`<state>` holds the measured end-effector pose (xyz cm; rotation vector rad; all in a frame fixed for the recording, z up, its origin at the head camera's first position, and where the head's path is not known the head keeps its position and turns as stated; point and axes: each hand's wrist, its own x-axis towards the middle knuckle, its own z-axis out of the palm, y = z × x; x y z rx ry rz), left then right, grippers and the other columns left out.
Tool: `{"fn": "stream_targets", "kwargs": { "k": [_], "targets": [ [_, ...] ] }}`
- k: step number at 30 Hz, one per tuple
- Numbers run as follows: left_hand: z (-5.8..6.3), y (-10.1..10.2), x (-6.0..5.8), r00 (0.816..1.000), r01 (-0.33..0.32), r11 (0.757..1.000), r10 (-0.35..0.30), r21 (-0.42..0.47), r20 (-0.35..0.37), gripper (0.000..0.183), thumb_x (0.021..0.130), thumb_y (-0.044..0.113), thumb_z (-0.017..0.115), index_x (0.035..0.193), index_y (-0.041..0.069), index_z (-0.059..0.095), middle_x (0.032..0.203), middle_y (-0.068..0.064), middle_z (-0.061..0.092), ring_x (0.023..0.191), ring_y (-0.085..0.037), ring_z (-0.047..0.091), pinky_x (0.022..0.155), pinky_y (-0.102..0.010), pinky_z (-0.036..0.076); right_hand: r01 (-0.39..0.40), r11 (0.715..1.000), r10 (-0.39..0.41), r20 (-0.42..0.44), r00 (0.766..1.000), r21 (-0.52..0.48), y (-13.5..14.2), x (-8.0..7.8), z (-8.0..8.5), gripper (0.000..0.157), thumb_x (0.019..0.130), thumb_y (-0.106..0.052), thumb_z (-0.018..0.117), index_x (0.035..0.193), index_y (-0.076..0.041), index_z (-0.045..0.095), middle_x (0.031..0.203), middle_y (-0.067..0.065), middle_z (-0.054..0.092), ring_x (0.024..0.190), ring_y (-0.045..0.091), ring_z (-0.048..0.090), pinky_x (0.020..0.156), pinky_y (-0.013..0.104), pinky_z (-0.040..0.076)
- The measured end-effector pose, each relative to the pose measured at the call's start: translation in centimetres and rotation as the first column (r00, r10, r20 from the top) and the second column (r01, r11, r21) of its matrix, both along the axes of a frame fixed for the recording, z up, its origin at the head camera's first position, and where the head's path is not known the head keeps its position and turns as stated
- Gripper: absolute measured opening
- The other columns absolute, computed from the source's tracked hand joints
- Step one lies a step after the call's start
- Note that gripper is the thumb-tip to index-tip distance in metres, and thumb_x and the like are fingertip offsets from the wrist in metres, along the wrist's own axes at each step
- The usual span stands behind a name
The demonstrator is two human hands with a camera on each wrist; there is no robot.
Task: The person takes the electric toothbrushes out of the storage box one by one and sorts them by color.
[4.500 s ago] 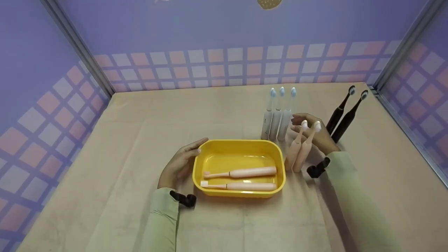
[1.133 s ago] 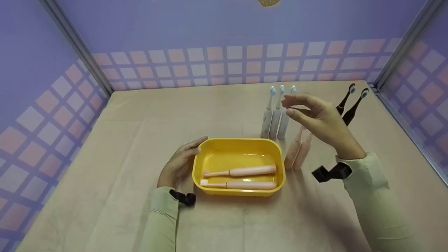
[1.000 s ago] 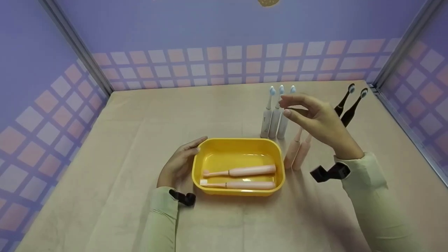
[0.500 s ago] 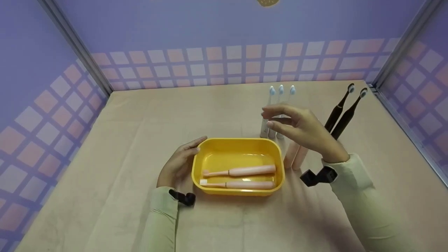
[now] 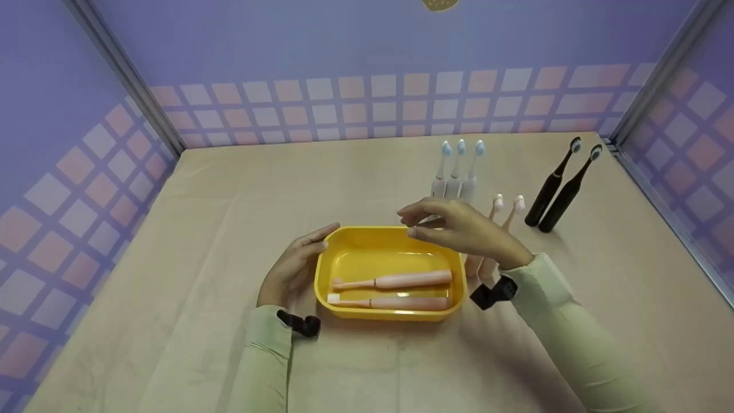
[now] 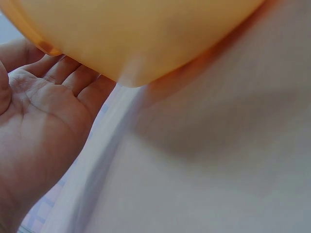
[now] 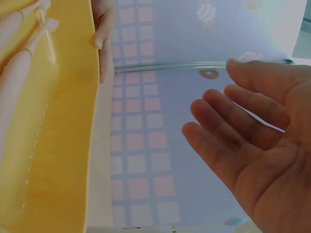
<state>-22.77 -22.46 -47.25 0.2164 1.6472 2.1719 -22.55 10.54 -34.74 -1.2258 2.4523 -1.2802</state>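
In the head view my left hand (image 5: 295, 261) rests against the left end of a yellow plastic bin (image 5: 391, 314), thumb tip right at the rim. Its fingers (image 6: 73, 75) extend along the bin's outer wall in the left wrist view. Two pink electric toothbrushes (image 5: 413, 280) lie in the bin, heads to the left. My right hand (image 5: 459, 229) hovers palm-left over the bin's back right rim, fingers loosely bent and holding nothing. It partly hides three white electric toothbrushes (image 5: 453, 186) standing behind it and two more pink toothbrushes (image 5: 487, 267) standing beside the bin.
Two black electric toothbrushes (image 5: 559, 201) stand upright at the right. A pale cloth covers the table (image 5: 241, 189). Purple walls (image 5: 344, 40) with pink and white squares enclose the back and both sides.
My right hand has moved from beside the standing toothbrushes, up and then left and down, to over the bin's back right rim. Left hand, bin and toothbrushes stay put.
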Motion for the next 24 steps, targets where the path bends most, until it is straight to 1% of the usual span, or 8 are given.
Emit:
{"fn": "stream_targets", "kwargs": {
  "k": [5, 9, 13, 16, 20, 24],
  "targets": [
    [0.0, 0.0, 0.0, 1.0, 0.007, 1.0, -0.008, -0.009, -0.016, 0.052, 0.1, 0.011, 0.045, 0.15, 0.008, 0.033, 0.151, -0.015, 0.038, 0.134, -0.028, 0.045, 0.107, -0.035, 0.043, -0.047, 0.995, 0.045, 0.026, 0.999, 0.082, -0.3, -0.7, -0.8, 0.034, 0.092, -0.012, 0.063, 0.125, -0.002, 0.062, 0.119, 0.016, 0.066, 0.109, 0.026, 0.064, 0.093, 0.039, 0.054],
    [0.0, 0.0, -0.1, 1.0, 0.009, 1.0, -0.01, -0.022, -0.02, 0.053, 0.1, 0.01, 0.044, 0.151, 0.007, 0.031, 0.152, -0.014, 0.037, 0.134, -0.028, 0.045, 0.107, -0.034, 0.043, -0.05, 0.989, 0.04, 0.073, 0.997, 0.14, -0.6, -1.1, -1.5, 0.032, 0.092, -0.012, 0.063, 0.123, -0.002, 0.063, 0.118, 0.017, 0.066, 0.109, 0.026, 0.064, 0.093, 0.038, 0.054],
    [0.0, 0.0, 0.0, 1.0, 0.007, 1.0, -0.007, -0.027, -0.016, 0.052, 0.1, 0.009, 0.043, 0.151, 0.007, 0.031, 0.152, -0.014, 0.038, 0.135, -0.028, 0.044, 0.108, -0.034, 0.043, -0.044, 0.982, 0.024, 0.11, 0.994, 0.183, -1.1, -1.5, -2.3, 0.031, 0.092, -0.012, 0.063, 0.121, -0.002, 0.064, 0.116, 0.018, 0.067, 0.106, 0.026, 0.065, 0.091, 0.039, 0.055],
    [0.0, 0.0, 0.1, 1.0, 0.0, 1.0, 0.0, -0.022, -0.007, 0.051, 0.1, 0.01, 0.043, 0.15, 0.009, 0.033, 0.151, -0.013, 0.039, 0.134, -0.028, 0.045, 0.108, -0.035, 0.043, -0.05, 0.975, 0.029, 0.099, 0.995, 0.217, -1.4, -1.7, -2.8, 0.03, 0.093, -0.012, 0.063, 0.121, -0.002, 0.064, 0.114, 0.016, 0.068, 0.104, 0.025, 0.066, 0.09, 0.039, 0.056],
    [0.0, -0.1, 0.1, 1.0, 0.0, 1.0, 0.0, -0.006, 0.008, 0.05, 0.101, 0.012, 0.044, 0.15, 0.011, 0.035, 0.151, -0.012, 0.04, 0.133, -0.027, 0.046, 0.108, -0.036, 0.042, -0.074, 0.961, 0.053, 0.084, 0.995, 0.266, -1.7, -1.9, -3.3, 0.031, 0.093, -0.014, 0.062, 0.122, -0.003, 0.064, 0.114, 0.015, 0.069, 0.103, 0.025, 0.066, 0.091, 0.037, 0.055],
    [0.0, 0.0, 0.0, 1.0, 0.009, 1.0, -0.009, -0.014, -0.002, 0.051, 0.1, 0.012, 0.045, 0.15, 0.011, 0.034, 0.152, -0.012, 0.038, 0.134, -0.026, 0.045, 0.109, -0.036, 0.041, -0.092, 0.943, 0.06, 0.109, 0.992, 0.319, -1.9, -2.2, -3.7, 0.032, 0.094, -0.013, 0.061, 0.124, -0.002, 0.063, 0.113, 0.015, 0.069, 0.103, 0.024, 0.066, 0.093, 0.038, 0.054]
  ]
}}
